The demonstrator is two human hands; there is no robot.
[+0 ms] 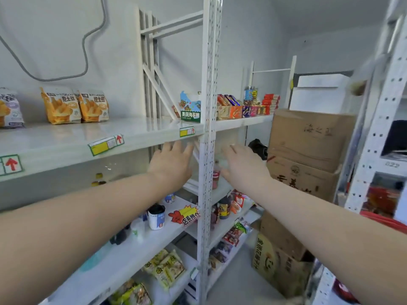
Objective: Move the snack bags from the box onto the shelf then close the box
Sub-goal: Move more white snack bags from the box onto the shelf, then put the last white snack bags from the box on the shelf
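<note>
Snack bags (60, 106) stood on shelf (66, 139), above and well left of fingers (176, 148). Left hand (170, 165), right hand (242, 167): fingers spread, empty. Next bag: grip lightly, set upright beside those.

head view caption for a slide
Open and empty, left hand and right hand reach toward the shelf post; two orange snack bags stand shelved.

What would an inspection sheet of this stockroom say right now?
Surface: top shelf, white, price tags on its edge.
Job's things: two orange snack bags upright at its back; cardboard boxes stacked at right.
Clutter: bottles, a cup and packets on lower shelves.
Hands: left hand and right hand open, holding nothing.
Cables: grey cable on the wall.
Surroundings: white walls, another rack at right.
</note>
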